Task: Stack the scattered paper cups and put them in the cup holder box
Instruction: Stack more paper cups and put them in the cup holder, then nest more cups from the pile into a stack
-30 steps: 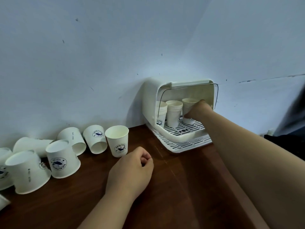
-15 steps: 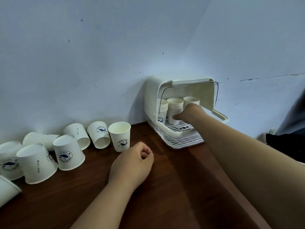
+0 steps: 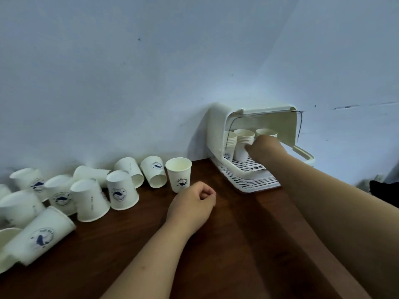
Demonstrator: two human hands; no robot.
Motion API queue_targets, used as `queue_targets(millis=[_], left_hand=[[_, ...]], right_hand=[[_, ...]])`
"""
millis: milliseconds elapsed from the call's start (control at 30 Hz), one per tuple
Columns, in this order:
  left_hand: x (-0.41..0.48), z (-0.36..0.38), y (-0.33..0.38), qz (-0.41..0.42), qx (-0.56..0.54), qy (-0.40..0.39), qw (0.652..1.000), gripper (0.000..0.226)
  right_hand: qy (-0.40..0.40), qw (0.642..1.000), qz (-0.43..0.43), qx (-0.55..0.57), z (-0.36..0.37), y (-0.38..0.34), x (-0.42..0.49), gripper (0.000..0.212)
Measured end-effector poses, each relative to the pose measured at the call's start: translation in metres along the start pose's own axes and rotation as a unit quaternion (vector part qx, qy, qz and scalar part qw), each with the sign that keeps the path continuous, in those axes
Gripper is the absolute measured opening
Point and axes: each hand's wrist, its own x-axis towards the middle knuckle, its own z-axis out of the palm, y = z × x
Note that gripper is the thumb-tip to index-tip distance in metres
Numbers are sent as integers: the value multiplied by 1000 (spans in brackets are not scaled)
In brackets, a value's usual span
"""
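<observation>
Tabletop (image 3: 237,244) box (image 3: 216,130) holds three cup stacks (image 3: 243,145); left hand (image 3: 191,207) fisted, right hand (image 3: 267,147) unclear.

No word or number can be read anywhere. The white paper cups carry a round dark-blue emblem, a whale-like figure ringed by small lettering, seen on the upright cup (image 3: 178,177), the upturned cup (image 3: 122,192), the lying cup nearest the camera (image 3: 41,236) and the left stack (image 3: 230,145) inside the cup holder box (image 3: 216,130), but the letters are too small and blurred to make out. A short vertical line of tiny print on the neighbouring upturned cup (image 3: 90,200) is likewise illegible.
</observation>
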Motion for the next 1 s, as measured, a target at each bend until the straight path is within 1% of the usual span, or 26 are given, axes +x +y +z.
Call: queue_targets(millis=[133, 200, 267, 400, 533, 600, 667, 733, 800, 900, 1000], left_hand=[[-20, -24, 2, -25, -49, -40, 998, 11], [-40, -48, -1, -27, -33, -27, 999, 14], [-66, -81, -8, -19, 25, 10, 999, 15], [-128, -161, -37, -20, 75, 110, 991, 13], [-194, -244, -77, -43, 114, 236, 964, 14], [-220, -274, -101, -53, 155, 298, 941, 17], [-238, -294, -122, -74, 211, 329, 918, 27], [-249, -304, -137, -104, 286, 310, 901, 44], [-253, -307, -148, -124, 329, 279, 894, 57], [-249, -304, -155, -128, 354, 251, 892, 63], [-243, -303, -154, -122, 389, 225, 885, 55]], right_hand=[[35, 996, -69, 51, -20, -34, -59, 29], [33, 989, -107, 92, -23, -59, -102, 29], [12, 980, -140, 140, -20, -86, -145, 25], [-89, 950, -203, 219, 2, -141, -226, 19], [-168, 919, -248, 255, 33, -194, -296, 18], [-203, 907, -260, 263, 52, -218, -322, 24], [-202, 910, -263, 249, 69, -239, -342, 43], [-197, 919, -234, 250, 84, -255, -353, 59], [-213, 922, -181, 269, 96, -264, -357, 63], [-228, 924, -132, 277, 112, -267, -355, 53], [-224, 921, -119, 295, 118, -265, -348, 38]])
